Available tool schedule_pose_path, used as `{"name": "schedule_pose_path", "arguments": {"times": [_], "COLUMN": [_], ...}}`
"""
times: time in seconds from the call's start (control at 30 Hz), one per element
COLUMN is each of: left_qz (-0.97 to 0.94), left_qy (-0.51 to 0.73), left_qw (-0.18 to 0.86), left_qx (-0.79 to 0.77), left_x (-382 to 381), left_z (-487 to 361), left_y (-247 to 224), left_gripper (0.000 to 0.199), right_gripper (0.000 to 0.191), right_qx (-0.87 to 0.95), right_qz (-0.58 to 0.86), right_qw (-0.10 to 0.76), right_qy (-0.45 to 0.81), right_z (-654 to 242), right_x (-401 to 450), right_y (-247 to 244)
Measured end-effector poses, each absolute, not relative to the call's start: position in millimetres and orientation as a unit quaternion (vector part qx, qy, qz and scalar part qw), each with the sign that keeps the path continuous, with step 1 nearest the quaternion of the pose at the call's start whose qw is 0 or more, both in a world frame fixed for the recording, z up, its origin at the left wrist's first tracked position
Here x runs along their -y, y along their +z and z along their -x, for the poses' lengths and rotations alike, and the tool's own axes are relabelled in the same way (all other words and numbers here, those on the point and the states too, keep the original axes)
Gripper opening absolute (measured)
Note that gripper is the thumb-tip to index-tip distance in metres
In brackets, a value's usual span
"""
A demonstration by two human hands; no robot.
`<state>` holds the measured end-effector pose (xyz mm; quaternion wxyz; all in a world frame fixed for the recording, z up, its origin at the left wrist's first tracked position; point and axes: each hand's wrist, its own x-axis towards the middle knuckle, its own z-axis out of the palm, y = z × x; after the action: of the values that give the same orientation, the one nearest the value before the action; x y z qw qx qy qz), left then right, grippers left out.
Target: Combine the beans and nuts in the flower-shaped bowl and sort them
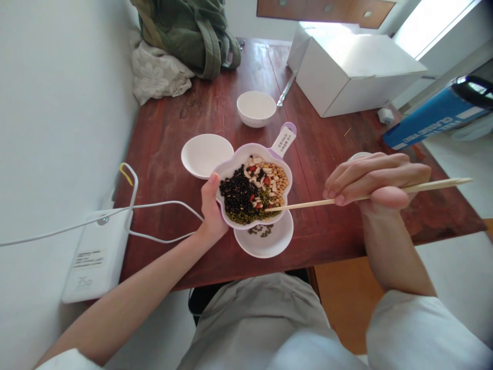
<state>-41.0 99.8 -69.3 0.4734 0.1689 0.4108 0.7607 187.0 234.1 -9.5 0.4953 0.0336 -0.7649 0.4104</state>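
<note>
My left hand (213, 210) grips the left side of a white, scalloped bowl (252, 150) with a purple rim and a labelled handle. Inside it lie black beans (238, 192), green mung beans (246, 217), yellow soybeans (279, 177), and peanuts with some red pieces. My right hand (375, 180) is closed around chopsticks (308, 204), whose tips touch the contents near the mung beans. Partly under the scalloped bowl, a small white bowl (265, 249) holds a few mung beans. Two more white bowls stand behind, one at left (206, 154) and one farther back (256, 108).
A white box (346, 72) and a blue bottle (435, 115) occupy the back right. A green bag (192, 36) rests on patterned cloth (157, 69) at the back left. A white power bank (96, 262) with a cable (165, 204) lies along the left wall.
</note>
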Motion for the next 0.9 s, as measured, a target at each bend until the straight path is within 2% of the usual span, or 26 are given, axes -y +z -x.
{"name": "schedule_pose_path", "arguments": {"times": [0.1,0.33,0.6,0.77,0.9], "left_qz": [-0.167,-0.152,-0.171,-0.155,-0.149], "left_qy": [0.77,0.773,0.764,0.762,0.769], "left_qw": [0.476,0.463,0.478,0.472,0.479], "left_qx": [-0.391,-0.407,-0.4,-0.416,-0.397], "left_x": [-100.3,-101.4,-101.0,-100.1,-100.2], "left_z": [41.0,38.1,37.4,37.5,38.6], "left_y": [-70.0,-66.0,-64.0,-63.4,-63.6], "left_gripper": [0.039,0.04,0.043,0.039,0.036], "right_gripper": [0.05,0.047,0.064,0.062,0.063], "right_qx": [0.753,0.801,0.781,0.742,0.749], "right_qz": [-0.059,-0.044,0.01,0.035,0.064], "right_qw": [0.528,0.466,0.488,0.523,0.492], "right_qy": [0.389,0.373,0.39,0.418,0.439], "right_z": [-179.3,-170.3,-162.3,-160.5,-155.0], "right_x": [-231.9,-231.4,-233.9,-235.2,-239.9], "right_y": [-9.0,-7.6,-19.1,-31.1,-28.1]}}
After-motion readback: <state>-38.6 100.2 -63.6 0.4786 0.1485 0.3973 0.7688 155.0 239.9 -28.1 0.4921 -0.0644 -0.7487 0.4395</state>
